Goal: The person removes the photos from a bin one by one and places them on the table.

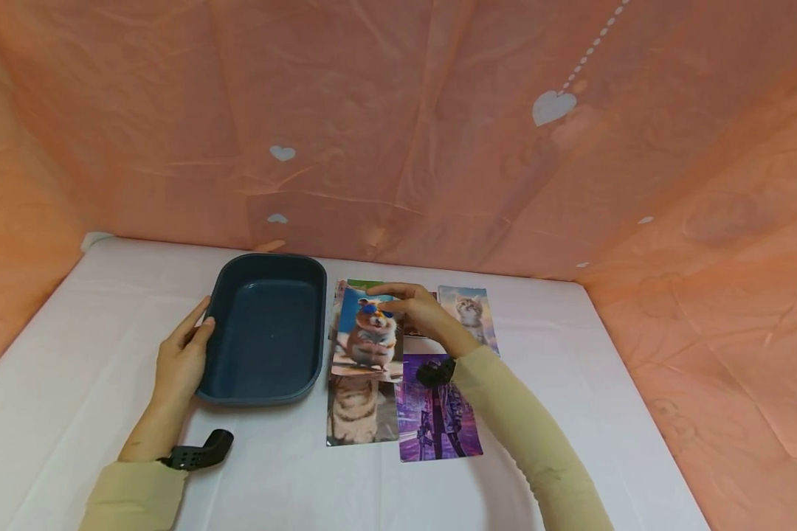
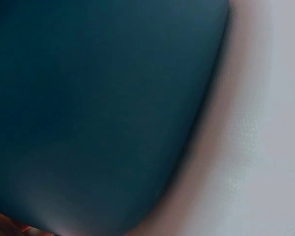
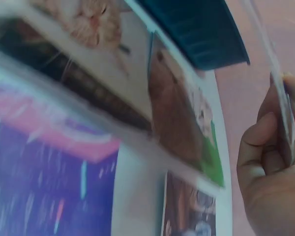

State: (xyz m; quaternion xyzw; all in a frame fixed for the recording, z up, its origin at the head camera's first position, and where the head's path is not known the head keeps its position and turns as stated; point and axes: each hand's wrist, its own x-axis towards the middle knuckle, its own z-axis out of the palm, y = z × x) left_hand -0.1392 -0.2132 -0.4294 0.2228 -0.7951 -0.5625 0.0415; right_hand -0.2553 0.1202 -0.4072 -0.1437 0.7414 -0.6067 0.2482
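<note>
My left hand (image 1: pixel 181 365) grips the left side of a dark blue plastic tray (image 1: pixel 266 391), thumb at its rim. The tray's inside shows nothing lying in it. The tray (image 2: pixel 103 108) fills most of the left wrist view, where the hand itself is out of sight. With my right hand (image 1: pixel 425 313) I pinch a photo card of a hamster in sunglasses (image 1: pixel 372 339) near its top edge. In the right wrist view this card (image 3: pixel 278 73) appears nearly edge-on between thumb and fingers, held above the other cards.
Beneath the held card lies a cat picture (image 1: pixel 355 413). A purple picture of a figure (image 1: pixel 432 435) lies to its right, a kitten picture (image 1: pixel 468 310) farther back. Other cards are partly hidden. Orange cloth (image 1: pixel 385 147) with hearts hangs behind the white table (image 1: pixel 292 479).
</note>
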